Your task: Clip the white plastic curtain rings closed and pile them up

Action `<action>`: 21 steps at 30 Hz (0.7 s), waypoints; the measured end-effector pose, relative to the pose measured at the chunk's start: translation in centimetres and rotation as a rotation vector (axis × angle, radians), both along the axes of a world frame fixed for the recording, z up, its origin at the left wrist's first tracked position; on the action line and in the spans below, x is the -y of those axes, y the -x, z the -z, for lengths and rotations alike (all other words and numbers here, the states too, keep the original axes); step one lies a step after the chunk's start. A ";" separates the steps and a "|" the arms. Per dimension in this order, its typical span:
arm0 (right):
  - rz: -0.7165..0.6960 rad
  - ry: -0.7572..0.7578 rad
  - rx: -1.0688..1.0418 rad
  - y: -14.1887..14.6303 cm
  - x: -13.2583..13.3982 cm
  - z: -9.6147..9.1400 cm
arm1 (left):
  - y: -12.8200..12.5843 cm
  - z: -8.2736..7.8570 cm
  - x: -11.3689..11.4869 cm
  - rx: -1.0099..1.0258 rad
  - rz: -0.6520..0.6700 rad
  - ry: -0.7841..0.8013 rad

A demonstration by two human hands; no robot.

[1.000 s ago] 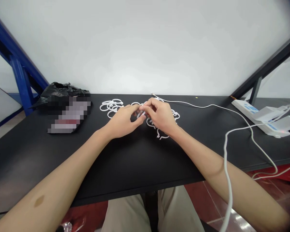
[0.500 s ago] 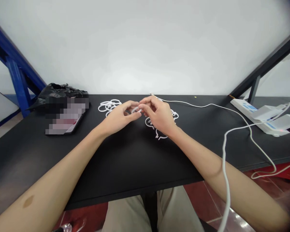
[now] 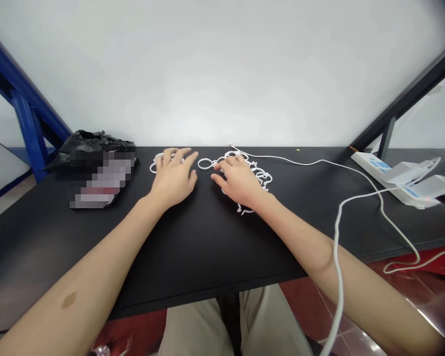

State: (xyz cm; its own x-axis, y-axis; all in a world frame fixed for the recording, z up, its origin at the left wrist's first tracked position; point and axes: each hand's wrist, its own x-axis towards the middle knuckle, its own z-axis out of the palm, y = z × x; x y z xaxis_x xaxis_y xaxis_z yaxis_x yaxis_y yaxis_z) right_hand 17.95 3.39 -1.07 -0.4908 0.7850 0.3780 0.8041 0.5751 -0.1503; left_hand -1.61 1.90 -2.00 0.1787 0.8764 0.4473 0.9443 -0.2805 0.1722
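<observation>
My left hand (image 3: 174,175) lies flat on the black table (image 3: 193,247) with its fingers spread over a group of white plastic rings (image 3: 156,162). My right hand (image 3: 238,180) rests on a second heap of white rings (image 3: 261,176), fingers stretched forward and apart. One single white ring (image 3: 206,163) lies on the table between the two hands. Neither hand grips anything.
A black plastic bag (image 3: 91,143) and a blurred flat object (image 3: 100,183) sit at the left. A white cable (image 3: 341,207) runs across the right side and off the front edge. White power strips (image 3: 400,180) lie far right. Blue frame at left.
Both hands were pinching a white ring together above the table. They have parted and dropped flat onto the ring heaps, and a ring now lies between them.
</observation>
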 end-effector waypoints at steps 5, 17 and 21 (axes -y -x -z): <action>0.020 -0.015 0.020 0.0 0.0 0.1 | -0.5 1.0 -0.6 -0.088 0.131 0.067; -0.044 0.100 -0.428 0.4 0.3 -0.4 | -1.0 -1.3 0.9 0.236 0.319 -0.036; -0.095 0.105 -0.589 0.3 0.3 -0.7 | -1.4 -1.5 1.4 0.248 0.351 0.011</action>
